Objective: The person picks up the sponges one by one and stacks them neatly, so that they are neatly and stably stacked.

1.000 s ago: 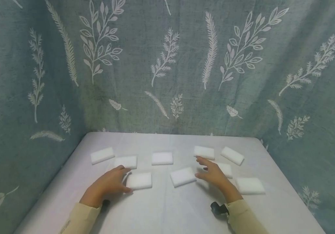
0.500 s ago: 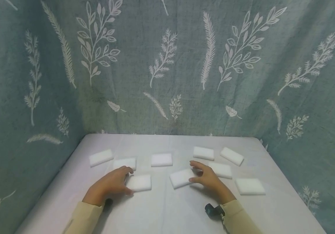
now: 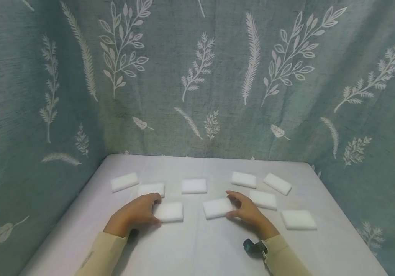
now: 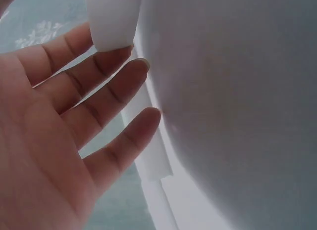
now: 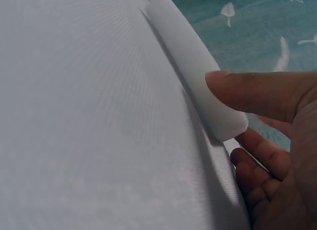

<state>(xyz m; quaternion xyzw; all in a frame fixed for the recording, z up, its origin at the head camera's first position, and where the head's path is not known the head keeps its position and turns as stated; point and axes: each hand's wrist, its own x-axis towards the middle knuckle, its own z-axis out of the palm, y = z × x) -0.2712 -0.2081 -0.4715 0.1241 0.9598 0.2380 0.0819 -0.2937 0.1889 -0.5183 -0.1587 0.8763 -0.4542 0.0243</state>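
Teal leaf-printed fabric [image 3: 163, 96] borders the white cloth-covered table [image 3: 190, 245] at nine, twelve and three o'clock, with a gap between two beige sleeves [image 3: 100, 253] at six. From seven o'clock the left hand [image 3: 133, 214] pinches a white rectangular foam-like block [image 3: 170, 212] by its left end; at three o'clock from it, the right hand [image 3: 250, 214], thumb nearer, pinches a second white block [image 3: 216, 208] by its right end. Seven more blocks [image 3: 194, 186] make nine.
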